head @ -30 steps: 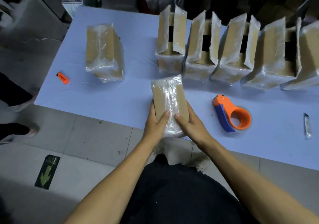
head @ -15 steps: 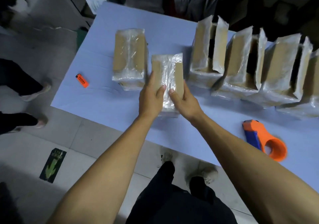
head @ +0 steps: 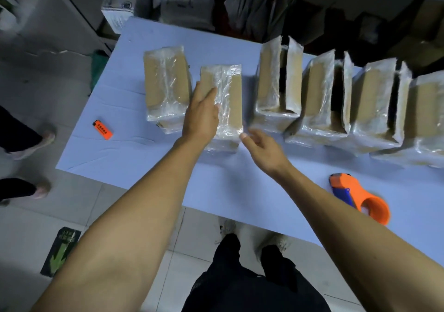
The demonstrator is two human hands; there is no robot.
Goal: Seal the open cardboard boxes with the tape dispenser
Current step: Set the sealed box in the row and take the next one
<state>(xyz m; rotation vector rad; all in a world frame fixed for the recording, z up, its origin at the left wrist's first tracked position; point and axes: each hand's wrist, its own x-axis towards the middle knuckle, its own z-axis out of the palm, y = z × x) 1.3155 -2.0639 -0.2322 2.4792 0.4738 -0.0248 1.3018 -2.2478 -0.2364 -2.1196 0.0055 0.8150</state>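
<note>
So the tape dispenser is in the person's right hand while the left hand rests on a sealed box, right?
Not quite. The head view shows the tape dispenser lying on the table, untouched; the right hand is empty. The left hand does rest on a sealed box.

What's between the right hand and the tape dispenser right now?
Nothing: in the head view only bare blue table lies between the right hand and the tape dispenser. The open boxes stand farther back.
</note>
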